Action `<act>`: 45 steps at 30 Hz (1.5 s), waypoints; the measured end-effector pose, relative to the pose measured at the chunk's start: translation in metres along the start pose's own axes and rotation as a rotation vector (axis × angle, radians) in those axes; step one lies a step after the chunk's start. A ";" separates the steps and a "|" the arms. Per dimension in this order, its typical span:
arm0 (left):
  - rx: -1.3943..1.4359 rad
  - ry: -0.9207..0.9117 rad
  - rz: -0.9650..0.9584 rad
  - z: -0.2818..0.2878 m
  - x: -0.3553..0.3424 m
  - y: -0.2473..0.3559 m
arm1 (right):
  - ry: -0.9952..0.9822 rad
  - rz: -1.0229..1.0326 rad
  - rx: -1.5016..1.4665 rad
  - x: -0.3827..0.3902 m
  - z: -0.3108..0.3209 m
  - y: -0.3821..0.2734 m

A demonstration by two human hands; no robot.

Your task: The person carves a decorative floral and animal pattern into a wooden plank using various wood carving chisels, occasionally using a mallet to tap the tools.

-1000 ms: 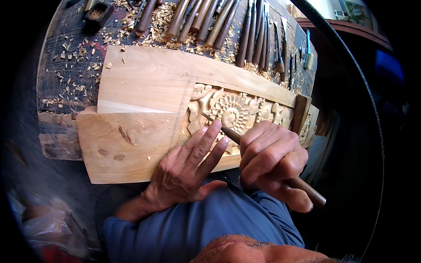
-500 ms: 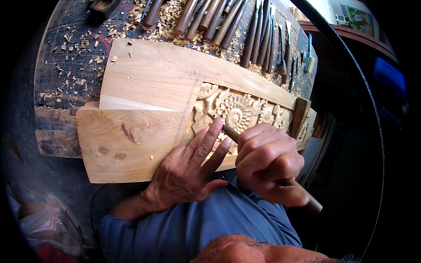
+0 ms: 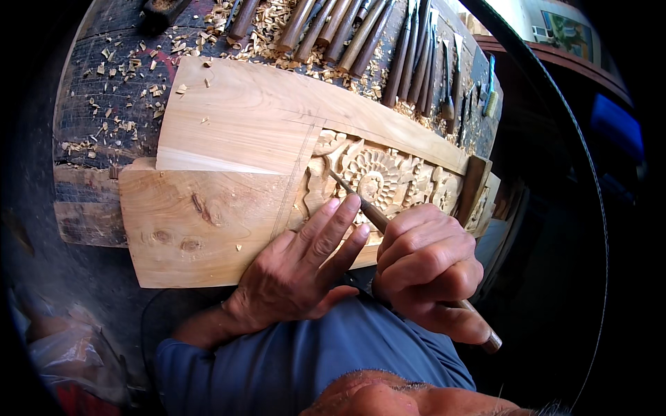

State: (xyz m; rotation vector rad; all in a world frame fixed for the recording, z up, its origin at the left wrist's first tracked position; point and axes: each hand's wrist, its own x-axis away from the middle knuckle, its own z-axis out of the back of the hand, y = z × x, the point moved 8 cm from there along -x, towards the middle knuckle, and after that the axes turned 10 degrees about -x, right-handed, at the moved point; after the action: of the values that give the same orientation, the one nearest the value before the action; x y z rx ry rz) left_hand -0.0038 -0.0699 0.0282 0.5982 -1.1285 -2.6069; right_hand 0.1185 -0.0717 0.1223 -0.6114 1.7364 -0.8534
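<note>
Bench [image 3: 83, 90]; carved panel [image 3: 236, 104] overhangs its near edge. Left hand [image 3: 295, 267] on panel's near edge, fingers apart, one tip seemingly against the blade. Right hand [image 3: 430, 267] clamped round chisel [image 3: 375, 216], point beside carved flower [image 3: 370, 182]. Likely detail carving; next move calls for steady, controlled pressure.

dark workbench [image 3: 78, 83] strewn with wood shavings [image 3: 267, 31], wooden-handled tools [image 3: 363, 37] laid side by side beyond board, blue-handled brush [image 3: 491, 90] placed near right edge, plastic bag [image 3: 73, 350] crumpled lower left, picture [image 3: 565, 35] seen upper right
</note>
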 end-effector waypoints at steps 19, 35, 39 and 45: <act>-0.121 0.340 -0.141 0.032 0.034 0.006 | 0.354 0.240 0.523 0.006 0.075 -0.037; -0.250 0.198 -0.125 0.019 0.036 0.017 | 0.597 0.000 0.676 0.070 0.181 -0.039; -0.287 0.202 -0.127 0.018 0.035 0.021 | 0.602 -0.082 0.845 0.066 0.176 -0.020; -0.396 0.220 -0.190 0.019 0.032 0.029 | 0.544 -0.180 0.720 0.056 0.155 -0.016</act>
State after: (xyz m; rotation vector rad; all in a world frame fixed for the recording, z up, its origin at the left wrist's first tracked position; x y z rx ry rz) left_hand -0.0390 -0.0892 0.0522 0.9040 -0.4905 -2.7261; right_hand 0.2486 -0.1617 0.0733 -0.0396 1.6751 -1.7844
